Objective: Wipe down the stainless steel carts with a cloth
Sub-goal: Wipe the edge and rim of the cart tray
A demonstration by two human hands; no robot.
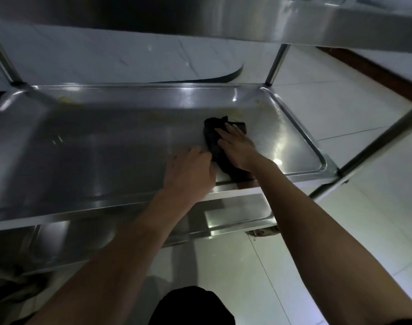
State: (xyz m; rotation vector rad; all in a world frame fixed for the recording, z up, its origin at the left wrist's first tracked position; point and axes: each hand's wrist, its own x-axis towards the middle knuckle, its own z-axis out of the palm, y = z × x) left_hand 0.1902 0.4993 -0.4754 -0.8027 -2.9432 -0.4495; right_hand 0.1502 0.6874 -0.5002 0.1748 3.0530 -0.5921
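Right hand [236,146] lies flat, fingers straight and spread, pressing the black cloth [217,146] onto the middle shelf [106,146] of the stainless steel cart [294,24]. Part of the cloth is hidden under that palm; its near end hangs over the shelf's front lip. Left hand [191,170] rests on the shelf just beside the cloth, fingers loosely bent; I can't tell if it touches the cloth. Whole view is dim and blurred. Yellowish smears [68,99] near the far rim, hard to make out. Shelf has a raised rim all round; open steel lies left of the hands, less to the right corner. Lower shelf [235,219] mostly hidden. Top shelf cut off by the frame. Tiled floor [329,113] beyond.
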